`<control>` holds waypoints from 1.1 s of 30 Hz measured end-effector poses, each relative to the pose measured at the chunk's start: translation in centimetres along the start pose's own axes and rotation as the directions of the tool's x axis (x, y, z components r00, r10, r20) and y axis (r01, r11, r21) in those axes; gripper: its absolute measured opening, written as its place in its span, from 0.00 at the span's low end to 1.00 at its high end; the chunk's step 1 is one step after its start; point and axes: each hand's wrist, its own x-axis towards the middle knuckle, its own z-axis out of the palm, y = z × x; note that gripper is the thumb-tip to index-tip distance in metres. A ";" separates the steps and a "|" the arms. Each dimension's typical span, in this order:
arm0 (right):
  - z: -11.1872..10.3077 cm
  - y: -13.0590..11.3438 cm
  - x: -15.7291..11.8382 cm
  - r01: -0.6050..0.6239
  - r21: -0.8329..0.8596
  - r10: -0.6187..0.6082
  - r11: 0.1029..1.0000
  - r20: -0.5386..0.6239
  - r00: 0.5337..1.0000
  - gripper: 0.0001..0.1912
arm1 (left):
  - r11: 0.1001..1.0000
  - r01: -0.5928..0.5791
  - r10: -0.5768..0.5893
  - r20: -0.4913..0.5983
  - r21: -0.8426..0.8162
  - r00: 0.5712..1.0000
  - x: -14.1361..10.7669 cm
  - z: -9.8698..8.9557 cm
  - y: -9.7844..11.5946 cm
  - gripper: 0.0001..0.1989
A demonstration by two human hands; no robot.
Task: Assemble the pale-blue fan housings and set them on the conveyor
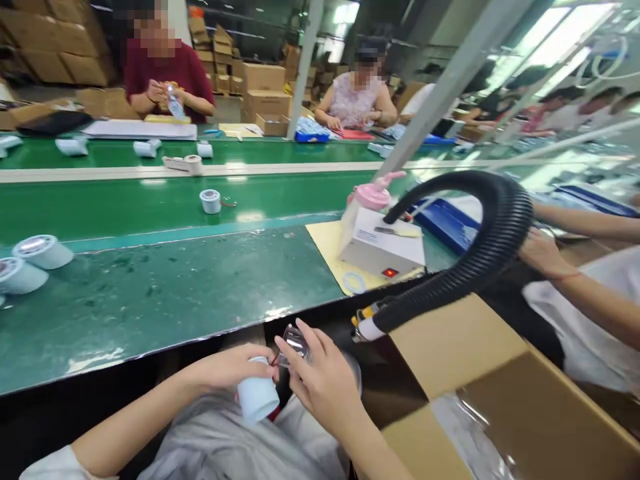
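Observation:
In the head view my left hand [250,365] is closed round a pale blue plastic cup-shaped housing [257,393], held tilted above my lap. Close beside it, my right hand [325,380] grips a clear plastic part [296,341] between thumb and fingers. A thin dark red wire shows between the two parts; where its ends attach is hidden. Both hands are in front of the green bench's near edge. Similar pale blue housings [44,252] lie on their sides at the bench's left.
A white box-shaped device [383,243] with a lit red switch stands on yellow card. From it a black corrugated hose [480,260] arches to the right. An open cardboard box [540,400] holds clear parts at lower right. One housing [211,201] with wires sits on the green belt [100,207]. Co-workers sit opposite and at right.

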 end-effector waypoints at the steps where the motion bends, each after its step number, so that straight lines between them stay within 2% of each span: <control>1: -0.1 0.0 0.2 -0.024 -0.040 0.024 0.999 0.013 1.000 0.24 | 0.996 -0.014 0.015 -0.003 0.085 1.000 0.0 0.4 0.5 0.12; 3: -0.5 -0.1 -0.1 -0.095 -0.016 0.096 0.995 0.062 0.993 0.19 | 0.944 -0.097 0.123 -0.065 0.314 0.990 -0.1 0.9 1.2 0.08; 6: -1.4 -0.3 -1.0 -0.270 0.251 0.224 0.930 0.196 0.955 0.12 | 0.803 -0.216 0.334 -0.119 0.555 0.935 -0.3 1.2 1.5 0.11; 9: -2.5 -0.5 -1.5 -0.443 0.496 0.335 0.747 0.295 0.895 0.02 | 0.783 -0.292 0.427 -0.133 0.549 0.894 0.1 1.0 0.6 0.24; 12: -3.1 -0.5 -1.5 -0.515 0.641 0.450 0.569 0.281 0.847 0.11 | 0.765 -0.371 0.485 -0.092 0.526 0.870 0.8 0.4 -0.8 0.32; 15: -3.1 -0.4 -1.4 -0.560 0.732 0.530 0.389 0.320 0.786 0.14 | 0.736 -0.439 0.502 0.019 0.516 0.865 1.3 -0.1 -1.6 0.33; 19: -2.5 0.2 -1.6 -0.572 0.811 0.586 0.125 0.405 0.702 0.15 | 0.764 -0.422 0.432 0.099 0.488 0.896 1.0 -0.1 -1.1 0.34; 21: -2.3 0.6 -1.8 -0.546 0.837 0.581 0.030 0.430 0.691 0.16 | 0.808 -0.386 0.388 0.091 0.445 0.917 0.7 0.2 -0.7 0.34; 22: -2.2 0.7 -1.9 -0.527 0.850 0.563 0.013 0.429 0.706 0.16 | 0.845 -0.356 0.360 0.068 0.400 0.930 0.5 0.4 -0.6 0.34; 23: -2.2 0.8 -2.1 -0.505 0.862 0.538 0.035 0.410 0.737 0.14 | 0.887 -0.318 0.324 0.038 0.334 0.945 0.3 0.5 -0.5 0.33; 24: -2.3 0.9 -2.3 -0.482 0.870 0.504 0.105 0.371 0.780 0.13 | 0.928 -0.276 0.283 0.006 0.251 0.959 0.2 0.7 -0.5 0.33; 27: -2.5 0.8 -3.0 -0.368 0.795 0.361 0.482 0.203 0.910 0.16 | 0.983 -0.185 0.185 -0.047 0.013 0.982 -0.1 1.2 -0.8 0.36; 29: -2.8 0.7 -3.4 -0.284 0.697 0.271 0.659 0.133 0.953 0.17 | 0.984 -0.178 0.177 -0.043 -0.017 0.983 -0.3 1.2 -0.8 0.36; 31: -3.0 0.7 -3.7 -0.253 0.650 0.236 0.717 0.116 0.965 0.17 | 0.980 -0.194 0.196 -0.025 0.052 0.980 -0.5 1.1 -0.5 0.37; 33: -3.2 0.7 -3.8 -0.257 0.641 0.237 0.723 0.119 0.964 0.18 | 0.962 -0.227 0.228 0.007 0.150 0.974 -0.7 0.9 0.0 0.39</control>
